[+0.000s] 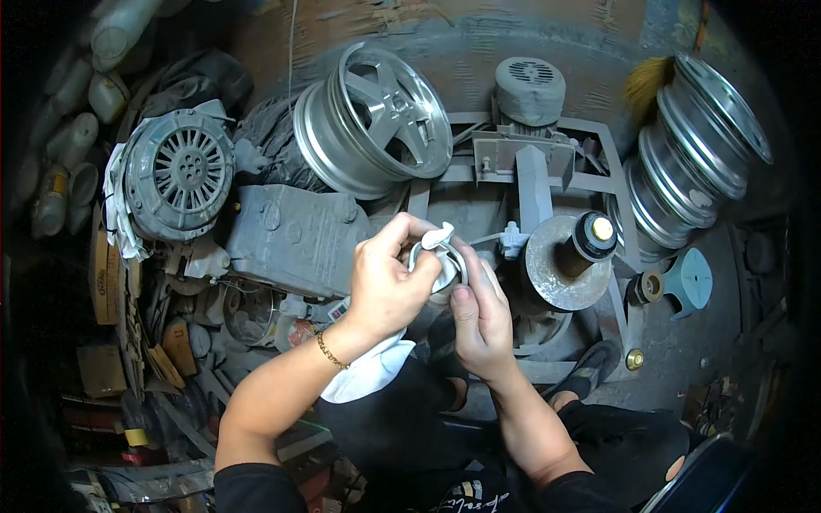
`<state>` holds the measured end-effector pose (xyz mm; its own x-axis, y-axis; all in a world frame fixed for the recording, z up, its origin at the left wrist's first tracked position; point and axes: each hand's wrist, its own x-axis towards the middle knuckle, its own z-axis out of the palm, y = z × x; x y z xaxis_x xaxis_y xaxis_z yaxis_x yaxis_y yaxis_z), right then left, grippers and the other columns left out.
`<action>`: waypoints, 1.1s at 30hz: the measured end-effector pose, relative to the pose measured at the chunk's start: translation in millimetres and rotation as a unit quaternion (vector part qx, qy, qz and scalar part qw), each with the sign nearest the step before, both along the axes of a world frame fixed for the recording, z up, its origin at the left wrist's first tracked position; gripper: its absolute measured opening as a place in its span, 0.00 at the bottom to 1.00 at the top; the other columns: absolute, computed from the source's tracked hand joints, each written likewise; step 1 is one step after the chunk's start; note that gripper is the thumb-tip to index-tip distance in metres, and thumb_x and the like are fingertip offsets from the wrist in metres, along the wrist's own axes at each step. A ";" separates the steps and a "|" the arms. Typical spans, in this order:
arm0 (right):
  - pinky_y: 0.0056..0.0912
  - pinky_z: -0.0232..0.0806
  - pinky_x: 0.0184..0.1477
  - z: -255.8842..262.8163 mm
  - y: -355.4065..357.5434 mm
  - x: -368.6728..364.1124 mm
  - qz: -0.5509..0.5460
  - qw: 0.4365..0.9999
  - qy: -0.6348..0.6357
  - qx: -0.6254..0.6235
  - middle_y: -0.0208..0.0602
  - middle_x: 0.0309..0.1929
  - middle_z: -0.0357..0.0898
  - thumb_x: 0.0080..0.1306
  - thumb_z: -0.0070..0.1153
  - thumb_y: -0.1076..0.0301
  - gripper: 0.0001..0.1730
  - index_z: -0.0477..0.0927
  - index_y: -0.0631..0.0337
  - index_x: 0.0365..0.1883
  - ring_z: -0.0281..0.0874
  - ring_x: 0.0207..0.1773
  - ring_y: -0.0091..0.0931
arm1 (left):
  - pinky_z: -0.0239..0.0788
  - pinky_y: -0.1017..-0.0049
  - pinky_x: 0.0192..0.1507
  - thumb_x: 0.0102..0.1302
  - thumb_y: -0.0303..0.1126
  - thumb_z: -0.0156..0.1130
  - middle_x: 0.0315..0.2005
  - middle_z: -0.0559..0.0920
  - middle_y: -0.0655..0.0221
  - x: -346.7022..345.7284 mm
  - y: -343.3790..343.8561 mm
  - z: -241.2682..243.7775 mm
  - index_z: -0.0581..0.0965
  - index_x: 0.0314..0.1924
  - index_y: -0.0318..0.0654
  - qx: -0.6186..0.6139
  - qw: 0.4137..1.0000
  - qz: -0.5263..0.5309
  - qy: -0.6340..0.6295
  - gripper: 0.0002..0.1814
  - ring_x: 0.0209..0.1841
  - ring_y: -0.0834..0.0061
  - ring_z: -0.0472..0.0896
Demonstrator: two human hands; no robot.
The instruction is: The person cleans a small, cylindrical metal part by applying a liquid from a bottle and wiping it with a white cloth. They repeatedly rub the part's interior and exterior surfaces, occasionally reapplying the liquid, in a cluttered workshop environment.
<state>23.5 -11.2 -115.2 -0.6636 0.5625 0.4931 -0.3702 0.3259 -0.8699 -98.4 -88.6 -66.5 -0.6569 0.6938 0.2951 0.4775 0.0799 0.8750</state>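
A metal ring-shaped part (463, 266) is held between my two hands in front of me. My left hand (404, 276) has its thumb and fingers pressing a white cloth (442, 238) inside the ring. My right hand (482, 308) grips the ring's right side with thumb and fingers. A larger white cloth (369, 375) lies below my left wrist, over my lap. Right of my hands is a round metal disc (545, 276) on the spindle of a belt-driven machine. The inside of the ring is partly hidden by my fingers.
An electric motor (530, 96) stands on the machine's metal frame (606, 154). Alloy wheel rims are at the back (397, 122) and right (699, 167). A dusty metal box (288, 237) and a round finned housing (183, 173) sit left. A light-blue stool (693, 282) is at right.
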 end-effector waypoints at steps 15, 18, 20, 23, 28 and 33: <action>0.32 0.63 0.63 -11.9 13.0 7.6 0.089 0.988 -0.025 -0.124 0.48 0.57 0.77 0.80 0.39 0.63 0.24 0.69 0.72 0.65 0.74 0.61 0.33 | 0.68 0.78 0.27 0.54 0.30 0.75 0.22 0.82 0.65 0.5 0.7 9.3 0.78 0.34 0.33 -0.096 0.992 -0.031 0.082 0.14 0.24 0.82 0.78; 0.33 0.64 0.62 -12.6 8.8 2.1 0.063 0.991 0.009 -0.117 0.47 0.58 0.76 0.79 0.39 0.64 0.24 0.69 0.72 0.65 0.75 0.60 0.33 | 0.69 0.81 0.33 0.59 0.27 0.72 0.28 0.83 0.70 0.0 -1.4 9.4 0.78 0.36 0.33 -0.078 0.997 -0.024 0.012 0.10 0.31 0.86 0.78; 0.32 0.65 0.61 -13.0 14.0 2.8 0.039 0.995 0.011 -0.093 0.46 0.59 0.75 0.79 0.41 0.64 0.25 0.66 0.73 0.67 0.74 0.61 0.32 | 0.70 0.84 0.38 0.63 0.22 0.67 0.34 0.83 0.71 1.1 1.4 8.4 0.77 0.39 0.32 -0.068 0.997 -0.033 -0.021 0.07 0.36 0.87 0.79; 0.27 0.66 0.60 -1.0 11.0 7.2 0.063 0.964 -0.020 -0.258 0.43 0.58 0.74 0.77 0.44 0.68 0.26 0.63 0.72 0.69 0.74 0.59 0.26 | 0.69 0.85 0.38 0.63 0.21 0.66 0.34 0.82 0.70 -3.5 3.2 2.2 0.77 0.40 0.32 -0.047 0.998 0.009 -0.032 0.07 0.37 0.87 0.78; 0.29 0.66 0.58 -8.1 6.3 1.0 0.028 0.994 -0.014 -0.109 0.48 0.56 0.75 0.71 0.51 0.74 0.26 0.65 0.75 0.66 0.75 0.57 0.30 | 0.72 0.77 0.32 0.57 0.28 0.71 0.25 0.82 0.66 -7.0 4.5 -2.4 0.76 0.35 0.32 -0.035 0.999 0.016 0.008 0.12 0.28 0.82 0.78; 0.32 0.68 0.53 -7.3 13.5 3.5 0.030 0.999 -0.013 0.031 0.51 0.51 0.75 0.68 0.56 0.75 0.29 0.65 0.74 0.66 0.77 0.51 0.34 | 0.71 0.75 0.32 0.52 0.30 0.74 0.25 0.80 0.65 -6.5 1.4 7.6 0.75 0.34 0.34 -0.075 0.994 -0.031 0.070 0.15 0.27 0.77 0.77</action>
<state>27.0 2.3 -122.5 -0.7076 0.4909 0.5083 -0.3689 0.3570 -0.8582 -104.9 -87.1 -58.9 -0.5706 0.7753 0.2706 0.6018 0.1706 0.7802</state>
